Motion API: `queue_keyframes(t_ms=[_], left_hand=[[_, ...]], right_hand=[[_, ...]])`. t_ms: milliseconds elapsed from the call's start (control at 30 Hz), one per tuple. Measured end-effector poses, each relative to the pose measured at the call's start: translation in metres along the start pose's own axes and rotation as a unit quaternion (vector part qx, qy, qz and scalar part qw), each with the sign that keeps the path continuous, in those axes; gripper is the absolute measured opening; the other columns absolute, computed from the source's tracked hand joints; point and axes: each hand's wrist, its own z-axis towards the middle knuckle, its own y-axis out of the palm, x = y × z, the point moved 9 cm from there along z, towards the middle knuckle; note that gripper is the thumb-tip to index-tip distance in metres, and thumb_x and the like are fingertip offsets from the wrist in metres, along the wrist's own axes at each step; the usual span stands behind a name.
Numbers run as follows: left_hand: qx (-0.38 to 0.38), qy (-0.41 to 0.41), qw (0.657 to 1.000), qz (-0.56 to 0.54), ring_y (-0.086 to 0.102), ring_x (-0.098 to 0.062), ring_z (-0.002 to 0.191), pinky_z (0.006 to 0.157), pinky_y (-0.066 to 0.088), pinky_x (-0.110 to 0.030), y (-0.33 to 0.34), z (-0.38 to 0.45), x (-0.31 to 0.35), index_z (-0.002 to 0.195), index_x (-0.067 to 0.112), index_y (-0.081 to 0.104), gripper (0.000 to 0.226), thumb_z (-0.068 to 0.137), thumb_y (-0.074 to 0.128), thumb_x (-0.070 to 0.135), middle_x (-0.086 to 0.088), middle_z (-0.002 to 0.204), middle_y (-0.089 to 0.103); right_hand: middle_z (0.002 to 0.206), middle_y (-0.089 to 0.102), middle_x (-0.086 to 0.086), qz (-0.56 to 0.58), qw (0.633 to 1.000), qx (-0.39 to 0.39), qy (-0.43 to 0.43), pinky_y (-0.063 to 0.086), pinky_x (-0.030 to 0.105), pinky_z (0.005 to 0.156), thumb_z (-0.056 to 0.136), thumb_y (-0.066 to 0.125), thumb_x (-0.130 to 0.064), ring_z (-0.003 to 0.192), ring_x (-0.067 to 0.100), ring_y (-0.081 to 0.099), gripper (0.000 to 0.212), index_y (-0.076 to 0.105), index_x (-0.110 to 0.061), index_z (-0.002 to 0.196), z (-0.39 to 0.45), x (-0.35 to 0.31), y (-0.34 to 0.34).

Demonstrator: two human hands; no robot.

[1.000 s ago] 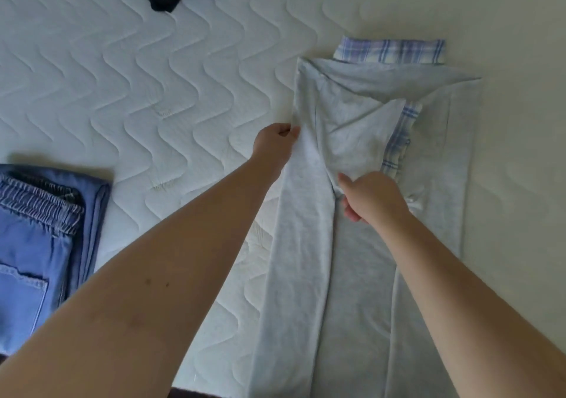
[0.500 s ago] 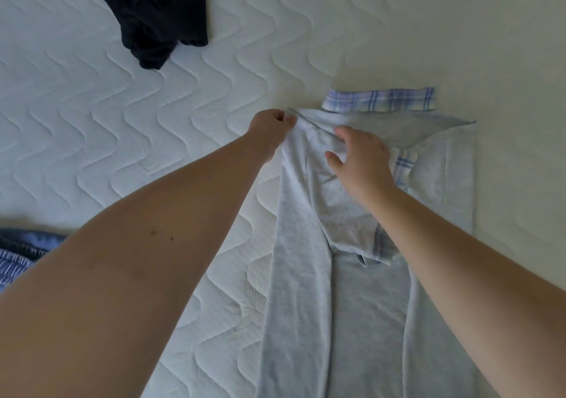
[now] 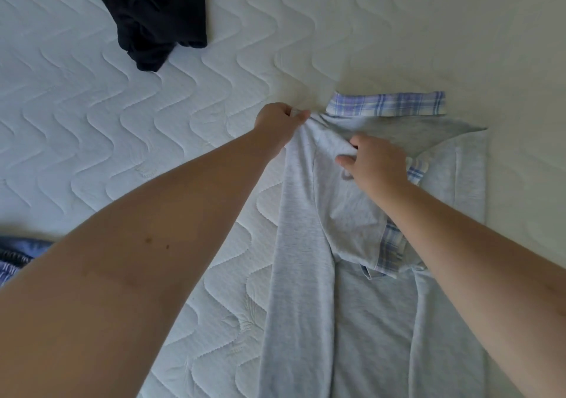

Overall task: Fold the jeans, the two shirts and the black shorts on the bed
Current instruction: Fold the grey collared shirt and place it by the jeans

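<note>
She is midway through folding the grey shirt [image 3: 306, 275], spread lengthwise on the bed [image 3: 92, 122]. Her left hand [image 3: 280, 120] pinches its top corner; her right hand [image 3: 378, 161] grips the folded-in sleeve. Next, I'd guess, flatten it, then fold lengthwise. The black shorts [image 3: 153, 14] wait.

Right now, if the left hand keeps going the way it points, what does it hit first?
The plaid collar of the grey shirt, probably; the left hand pinches the shirt's corner just beside it.

Soft even daylight, wide-angle edge distortion.
</note>
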Motion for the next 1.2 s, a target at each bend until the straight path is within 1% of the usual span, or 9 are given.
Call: queue_keyframes(t_ms=[167,300,433,567,667,800,933,1033,1200], left_hand=[[0.028,-0.012,0.999,0.013,0.05,-0.014,0.063,0.054,0.041,-0.024,-0.011,0.003,-0.004,0.071,0.016,0.056,0.03,0.097,0.06,0.033,0.003,0.066,0.051],[0.063,0.011,0.998,-0.023,0.056,-0.008,0.077,0.063,0.046,-0.02,-0.011,-0.008,0.0,0.11,0.017,0.064,0.025,0.095,0.061,0.036,0.011,0.085,0.058],[0.117,0.037,0.992,0.011,0.057,-0.012,0.096,0.081,0.05,-0.025,-0.018,-0.039,-0.006,0.129,0.022,0.051,0.043,0.092,0.066,0.035,0.006,0.107,0.056],[0.106,0.238,0.957,0.128,0.055,-0.017,0.107,0.095,0.048,-0.036,0.01,-0.101,0.01,0.122,0.019,0.058,0.032,0.092,0.065,0.029,0.005,0.114,0.055],[0.088,0.349,0.904,0.228,0.055,-0.025,0.121,0.103,0.044,-0.045,0.056,-0.147,0.01,0.125,0.015,0.06,0.038,0.094,0.057,0.037,-0.004,0.128,0.06],[0.026,0.355,0.868,0.347,0.017,-0.024,0.151,0.121,0.013,-0.039,0.12,-0.168,-0.014,0.154,0.016,0.03,0.067,0.1,0.029,0.055,-0.006,0.162,0.024],[-0.003,0.323,0.861,0.392,0.002,-0.026,0.153,0.123,0.01,-0.048,0.153,-0.164,-0.037,0.158,0.017,0.011,0.07,0.1,0.022,0.055,-0.008,0.166,0.003],[-0.028,0.308,0.853,0.421,-0.012,-0.026,0.152,0.123,-0.001,-0.048,0.159,-0.159,-0.04,0.158,0.023,-0.001,0.069,0.101,0.016,0.057,-0.005,0.165,-0.011],[0.064,0.371,0.87,0.317,0.038,-0.029,0.141,0.111,0.035,-0.049,0.124,-0.161,-0.003,0.15,0.02,0.036,0.054,0.103,0.032,0.046,-0.011,0.154,0.038]], right_hand=[[0.104,0.065,0.0,0.02,0.998,0.056,-0.037,0.033,0.039,0.092,0.088,0.065,-0.047,0.104,0.026,0.056,0.04,0.061,-0.021,0.118,-0.011,-0.003,-0.013],[0.13,0.058,0.003,0.016,0.988,0.137,-0.068,0.029,0.042,0.103,0.081,0.067,-0.052,0.124,0.029,0.047,0.063,0.052,-0.021,0.134,-0.042,0.014,-0.037],[0.144,0.045,0.007,0.082,0.991,0.097,0.043,0.029,0.049,0.108,0.08,0.07,-0.053,0.135,0.033,0.037,0.078,0.04,-0.021,0.145,-0.064,0.067,-0.029],[0.136,0.048,0.013,0.128,0.978,0.078,0.144,0.034,0.047,0.102,0.08,0.073,-0.049,0.126,0.034,0.042,0.07,0.048,-0.018,0.137,-0.07,0.1,-0.018],[0.124,0.047,0.011,0.221,0.954,0.141,0.145,0.048,0.04,0.091,0.079,0.077,-0.034,0.102,0.021,0.051,0.055,0.055,-0.011,0.123,-0.074,0.103,-0.023],[0.109,0.052,-0.001,0.314,0.925,0.159,0.142,0.048,0.023,0.08,0.077,0.08,-0.034,0.09,0.016,0.058,0.063,0.048,-0.013,0.127,-0.079,0.101,-0.019],[0.107,0.063,0.0,0.345,0.914,0.115,0.181,0.043,0.015,0.072,0.077,0.081,-0.035,0.093,0.015,0.062,0.064,0.047,-0.014,0.127,-0.078,0.111,-0.006],[0.098,0.062,-0.004,0.353,0.909,0.094,0.201,0.038,0.015,0.064,0.081,0.077,-0.037,0.089,0.012,0.06,0.045,0.051,-0.016,0.112,-0.077,0.113,-0.008],[0.073,0.052,-0.005,0.328,0.927,0.095,0.158,0.034,0.013,0.054,0.09,0.068,-0.032,0.065,0.008,0.05,0.026,0.053,-0.01,0.091,-0.083,0.108,-0.019]])
